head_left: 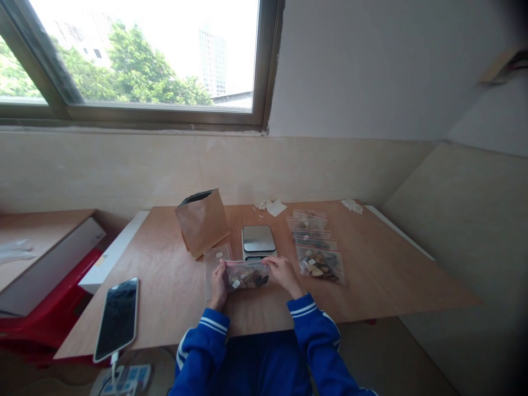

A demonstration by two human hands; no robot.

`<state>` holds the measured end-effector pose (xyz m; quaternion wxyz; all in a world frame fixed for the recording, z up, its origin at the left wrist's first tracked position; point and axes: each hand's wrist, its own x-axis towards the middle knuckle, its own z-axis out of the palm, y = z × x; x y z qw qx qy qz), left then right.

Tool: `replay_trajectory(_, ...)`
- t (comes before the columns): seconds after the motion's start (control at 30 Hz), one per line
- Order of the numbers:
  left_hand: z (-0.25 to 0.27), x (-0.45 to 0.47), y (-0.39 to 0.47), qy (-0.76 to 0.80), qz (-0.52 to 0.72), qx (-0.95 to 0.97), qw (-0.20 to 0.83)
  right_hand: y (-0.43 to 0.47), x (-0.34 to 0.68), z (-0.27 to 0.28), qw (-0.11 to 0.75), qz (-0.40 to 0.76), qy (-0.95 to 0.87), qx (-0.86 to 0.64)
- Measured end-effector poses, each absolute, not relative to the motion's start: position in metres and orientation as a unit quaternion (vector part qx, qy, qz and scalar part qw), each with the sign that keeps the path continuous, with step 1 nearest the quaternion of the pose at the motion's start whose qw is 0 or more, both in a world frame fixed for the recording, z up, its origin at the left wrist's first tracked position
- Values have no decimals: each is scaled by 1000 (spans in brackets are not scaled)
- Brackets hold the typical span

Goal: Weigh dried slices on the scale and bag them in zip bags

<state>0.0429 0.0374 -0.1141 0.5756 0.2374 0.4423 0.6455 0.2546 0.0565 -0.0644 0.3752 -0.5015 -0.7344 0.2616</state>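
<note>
Between my hands is a clear zip bag [247,276] with a red seal strip, holding brown and dark dried pieces and a small white label. My left hand [219,286] grips its left top corner, and my right hand [282,273] pinches the right end of the seal. Just behind the bag sits a kitchen scale [259,238] with a bare metal plate; its display is partly hidden. A flat, clear zip bag [211,259] lies under and beside my left hand. Several filled zip bags [319,263] overlap in a row to the right.
A brown paper pouch [203,221] stands open at the back left of the wooden table [388,269]. White paper scraps [275,207] lie near the wall. A phone [117,316] with a charging cable rests by the front left edge. Beyond is a red stool [53,308].
</note>
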Motion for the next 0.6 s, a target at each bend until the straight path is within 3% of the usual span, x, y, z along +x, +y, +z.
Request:
replay_trajectory(0.17,-112,40,35,410,636,287,587,41,274,-67,487,361,-613,-506)
replay_trajectory(0.3,-113,40,35,419,642,328,552,41,323,-59,523,290,-547,-585)
replay_trajectory(0.47,-110,44,32,470,610,346,535,44,413,-60,439,175,-558,-683)
replay_trajectory(0.6,-108,47,30,483,621,323,527,30,447,-81,354,-23,-517,-779)
